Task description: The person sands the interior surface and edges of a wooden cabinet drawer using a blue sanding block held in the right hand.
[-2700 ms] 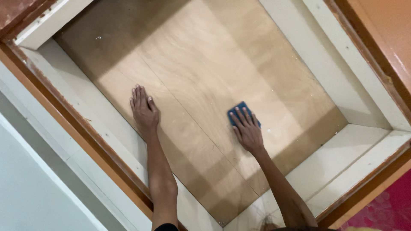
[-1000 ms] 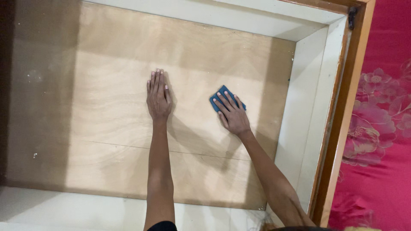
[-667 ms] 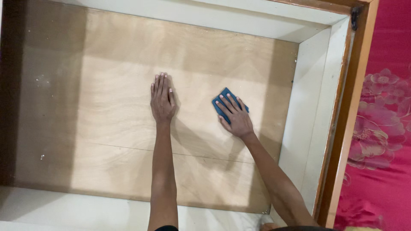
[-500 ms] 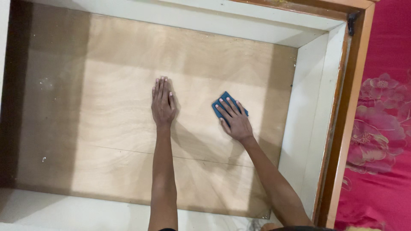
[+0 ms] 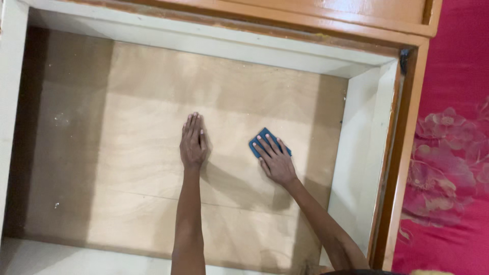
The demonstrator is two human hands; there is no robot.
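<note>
The left hand [image 5: 193, 144] is lying flat, palm down and fingers together, on the pale plywood floor panel [image 5: 142, 132] of a deep box compartment, its grip spread open and holding nothing. The right hand [image 5: 275, 159] is pressing a small dark-blue square scrubbing pad [image 5: 261, 138] against the same panel, fingers splayed over it so that the grip is open rather than curled around the pad; only the pad's far corner is showing beyond the fingertips. The pad is sitting right of centre, near the white-painted inner wall [image 5: 359, 153]. An orange-brown wooden frame [image 5: 407, 168] is bordering that wall, and a red flowered fabric [image 5: 451, 153] is lying beyond it.
</note>
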